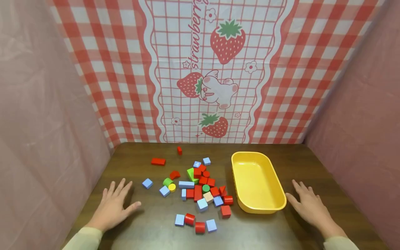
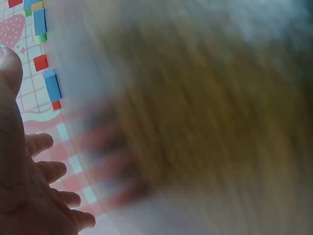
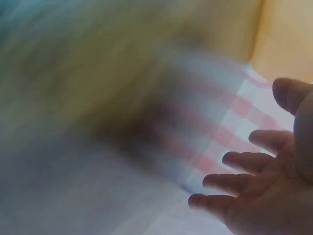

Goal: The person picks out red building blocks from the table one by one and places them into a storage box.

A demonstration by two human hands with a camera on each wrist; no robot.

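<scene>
My left hand [image 1: 113, 206] is at the left of the dark table, fingers spread and holding nothing. Closest to it lies a blue block [image 1: 147, 183]. At the right, my right hand [image 1: 309, 206] has its fingers extended, beside the yellow tray [image 1: 279, 199] and apart from it. Between the hands lies a loose heap of toy blocks: red ones such as a red cube [image 1: 225, 211], blue ones such as a light blue cube [image 1: 202, 205], a green cylinder [image 1: 167, 182], a yellow cylinder [image 1: 172, 188] and a plain wooden block [image 1: 208, 198]. Both wrist views show straight fingers.
A flat red block [image 1: 158, 161] and a small red block [image 1: 179, 150] lie toward the table's back edge. Behind the table [image 1: 150, 229] hangs a checked strawberry cloth [image 1: 218, 97]. Pink cloth [image 1: 40, 121] borders both sides.
</scene>
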